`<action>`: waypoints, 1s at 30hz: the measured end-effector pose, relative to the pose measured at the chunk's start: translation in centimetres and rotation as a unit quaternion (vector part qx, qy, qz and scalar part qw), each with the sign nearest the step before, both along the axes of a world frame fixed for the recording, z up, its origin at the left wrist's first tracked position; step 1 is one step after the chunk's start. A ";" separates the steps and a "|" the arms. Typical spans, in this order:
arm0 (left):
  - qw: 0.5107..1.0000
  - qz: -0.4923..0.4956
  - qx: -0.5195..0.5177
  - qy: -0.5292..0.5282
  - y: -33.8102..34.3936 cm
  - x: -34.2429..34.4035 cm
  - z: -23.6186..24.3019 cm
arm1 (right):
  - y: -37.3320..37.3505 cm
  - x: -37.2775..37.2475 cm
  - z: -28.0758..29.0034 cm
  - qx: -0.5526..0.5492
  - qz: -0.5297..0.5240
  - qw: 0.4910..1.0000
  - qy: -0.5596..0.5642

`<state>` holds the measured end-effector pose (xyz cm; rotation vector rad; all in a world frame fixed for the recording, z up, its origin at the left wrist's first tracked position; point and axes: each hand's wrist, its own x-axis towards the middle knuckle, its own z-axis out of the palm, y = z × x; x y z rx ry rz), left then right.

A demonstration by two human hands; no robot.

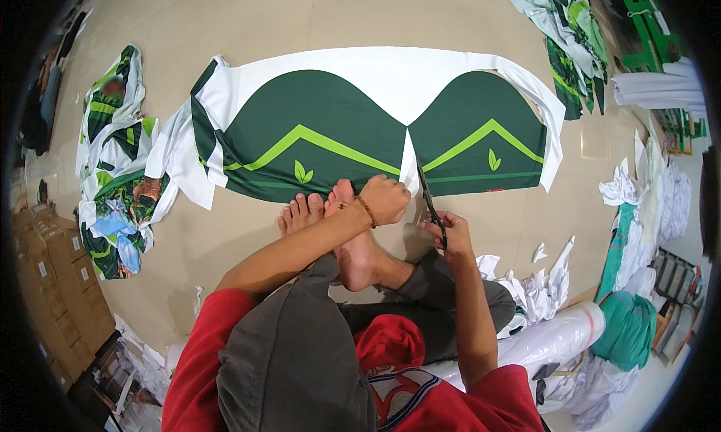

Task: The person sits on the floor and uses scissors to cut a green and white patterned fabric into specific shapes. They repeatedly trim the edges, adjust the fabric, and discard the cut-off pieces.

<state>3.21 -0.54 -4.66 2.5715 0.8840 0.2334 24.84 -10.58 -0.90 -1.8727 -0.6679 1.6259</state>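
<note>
A wide white printed fabric sheet (pixel 372 65) lies spread on the floor ahead of me. It bears two dark green rounded panels, the larger left panel (pixel 319 113) and the right panel (pixel 481 105), with lime zigzag stripes and leaf marks. My left hand (pixel 384 200) is closed at the sheet's near edge, gripping it beside the white gap between the panels. In my right hand (pixel 453 235) is a pair of scissors (pixel 427 194), its dark blades pointing away from me along the right panel's left edge. My bare feet (pixel 342 222) are close to the left panel's near edge.
A heap of printed cloth pieces (pixel 116 161) lies at the left, another cloth pile (pixel 567 41) at the far right. White scraps (pixel 541 289), a plastic-wrapped roll (pixel 556 334) and a green sack (pixel 625 329) are at the near right. Cardboard boxes (pixel 60 282) stand at the left.
</note>
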 end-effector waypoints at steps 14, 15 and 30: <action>1.000 -0.002 0.005 -0.009 -0.2 -0.2 -0.4 | 2.6 -1.0 -0.4 0.008 -0.006 1.000 0.016; 1.000 0.000 0.003 -0.004 -0.2 -0.2 -0.5 | 2.5 -0.9 -0.7 0.007 -0.019 0.999 0.028; 1.000 0.004 0.002 -0.006 -0.2 -0.2 -0.4 | 5.5 -1.8 -1.4 0.025 0.033 0.998 -0.037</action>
